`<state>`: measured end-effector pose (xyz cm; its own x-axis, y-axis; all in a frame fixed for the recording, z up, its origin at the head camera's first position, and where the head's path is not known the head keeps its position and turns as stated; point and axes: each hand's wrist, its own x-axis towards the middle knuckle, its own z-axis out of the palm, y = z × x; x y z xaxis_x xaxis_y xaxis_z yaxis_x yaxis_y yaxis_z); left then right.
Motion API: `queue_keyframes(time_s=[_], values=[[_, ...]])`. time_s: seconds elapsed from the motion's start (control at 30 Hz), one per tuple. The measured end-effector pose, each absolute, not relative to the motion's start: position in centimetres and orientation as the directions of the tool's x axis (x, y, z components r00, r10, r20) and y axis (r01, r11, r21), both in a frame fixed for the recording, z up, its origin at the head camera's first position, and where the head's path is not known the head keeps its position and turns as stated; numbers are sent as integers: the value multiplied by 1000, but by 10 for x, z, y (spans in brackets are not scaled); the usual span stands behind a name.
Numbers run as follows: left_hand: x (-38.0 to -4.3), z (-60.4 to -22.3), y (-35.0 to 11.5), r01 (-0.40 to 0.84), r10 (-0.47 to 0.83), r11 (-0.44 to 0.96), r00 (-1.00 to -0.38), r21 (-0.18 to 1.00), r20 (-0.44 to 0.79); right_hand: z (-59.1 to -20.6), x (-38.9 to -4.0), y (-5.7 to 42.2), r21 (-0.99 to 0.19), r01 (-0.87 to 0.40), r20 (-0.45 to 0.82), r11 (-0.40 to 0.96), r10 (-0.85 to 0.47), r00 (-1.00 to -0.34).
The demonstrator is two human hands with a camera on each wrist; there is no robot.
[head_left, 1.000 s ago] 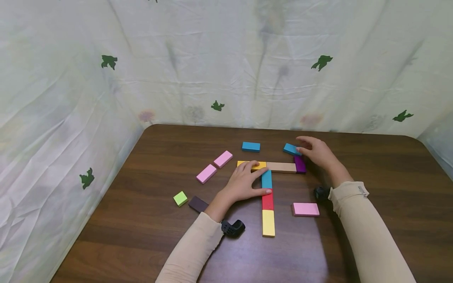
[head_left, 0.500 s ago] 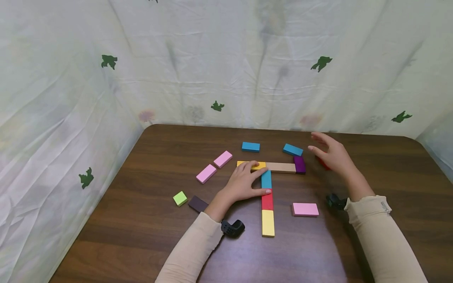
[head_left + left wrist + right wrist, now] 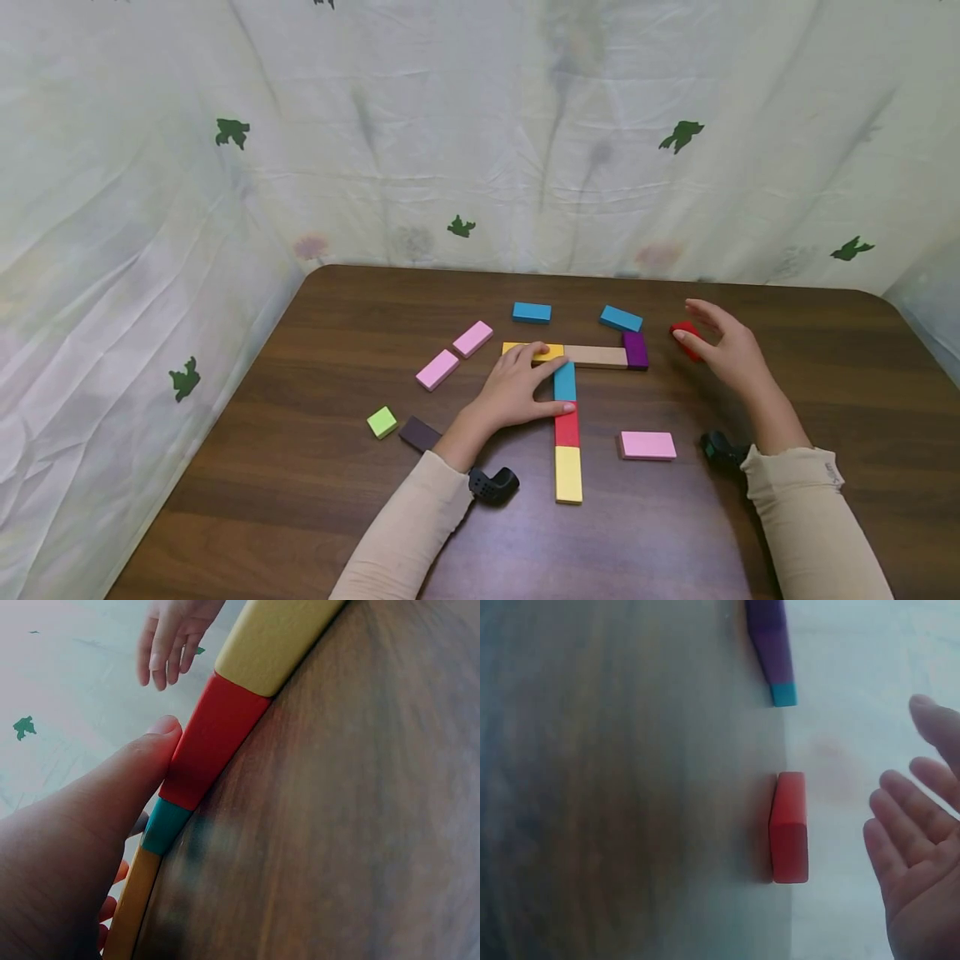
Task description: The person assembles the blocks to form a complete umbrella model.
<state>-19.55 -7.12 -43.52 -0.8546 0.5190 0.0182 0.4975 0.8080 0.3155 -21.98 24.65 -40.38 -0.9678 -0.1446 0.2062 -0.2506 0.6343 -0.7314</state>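
Note:
My left hand (image 3: 506,392) rests on the row of flat blocks, its thumb on the red block (image 3: 567,429) and its fingers spread over the orange-yellow block (image 3: 557,350). Between those two sits a blue block (image 3: 564,385), and a pale yellow block (image 3: 568,477) ends the row at the near side. A wooden-coloured block (image 3: 595,357) and a purple block (image 3: 635,352) continue it rightward. Over at the right, my right hand (image 3: 726,348) hovers with parted fingers above a loose red block (image 3: 790,832). In the right wrist view, a gap separates hand and block.
Two blue blocks, one left (image 3: 532,312) and one right (image 3: 621,318), lie farther back. Pink blocks lie left (image 3: 437,369) and near right (image 3: 647,445). A green block (image 3: 382,422) and a dark block (image 3: 420,434) lie left. A pale curtain (image 3: 480,133) hangs behind the table.
My right hand has left the right-hand blue block, moved rightward and lowered toward the loose red block. That blue block stays behind the purple one. The left hand has kept its place.

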Motion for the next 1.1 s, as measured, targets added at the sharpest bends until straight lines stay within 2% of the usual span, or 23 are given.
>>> queue_keyframes(time_s=[0.57, 1.1], values=[[-196, -436, -71, 493, 516, 809, -857, 319, 16, -429, -216, 264, -764, -150, 124, 628, -85, -989], [-197, -438, -71, 493, 514, 809, -858, 321, 23, -439, -221, 268, -763, -163, 111, 626, -122, -986]])
